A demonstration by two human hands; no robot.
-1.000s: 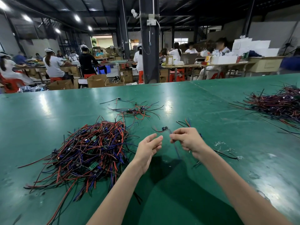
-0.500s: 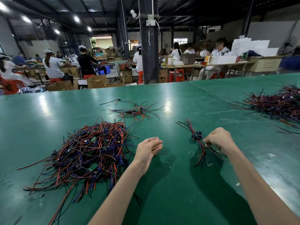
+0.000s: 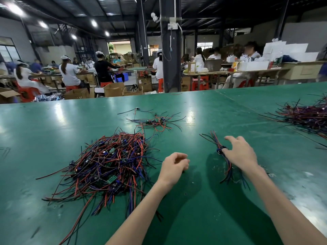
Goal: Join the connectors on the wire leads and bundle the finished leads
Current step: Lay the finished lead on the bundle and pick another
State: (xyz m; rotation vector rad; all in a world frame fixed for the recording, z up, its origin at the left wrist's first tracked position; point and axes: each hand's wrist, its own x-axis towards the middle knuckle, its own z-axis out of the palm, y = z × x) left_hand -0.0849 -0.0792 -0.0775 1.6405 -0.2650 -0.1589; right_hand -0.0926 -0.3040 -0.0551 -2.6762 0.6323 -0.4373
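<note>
Far left on the green table, a tangled heap of unjoined wire leads; just right of it the left hand, fingers loosely curled and holding nothing. Further right, the small bundle of finished leads lying flat on the table, with the right hand spread open and relaxed above it, one fingertip touching the black connectors. Risk from here: with such a light touch, easy to fan the bundle apart or pull a joined connector loose, and easy to snag neighbouring wires when reaching into the heap.
</note>
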